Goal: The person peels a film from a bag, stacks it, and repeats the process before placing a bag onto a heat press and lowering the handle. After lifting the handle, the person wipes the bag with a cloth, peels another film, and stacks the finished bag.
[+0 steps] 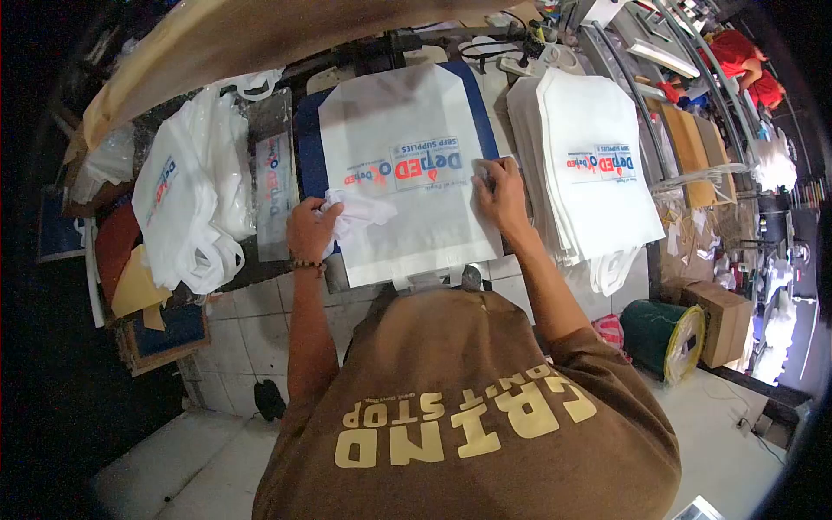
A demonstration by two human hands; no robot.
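Note:
A white printed bag (360, 130) lies flat on a dark blue board (309, 143) in front of me, its red and blue lettering upside down to me. My left hand (312, 229), with a beaded bracelet at the wrist, is at the bag's lower left edge. A crumpled white cloth (364, 213) is bunched in its fingers and spreads over the bag. My right hand (503, 192) rests at the bag's right side, beside the print. Its fingers are curled together, and what they pinch, if anything, is hidden.
To the right lies a stack of printed white bags (572, 113). More white bags (195, 186) with handles are heaped on the left, near a plastic-covered print sheet (275, 204). A green spool (654, 340) and a cardboard box (718, 321) stand on the right. Another person (737, 56) in red is far back.

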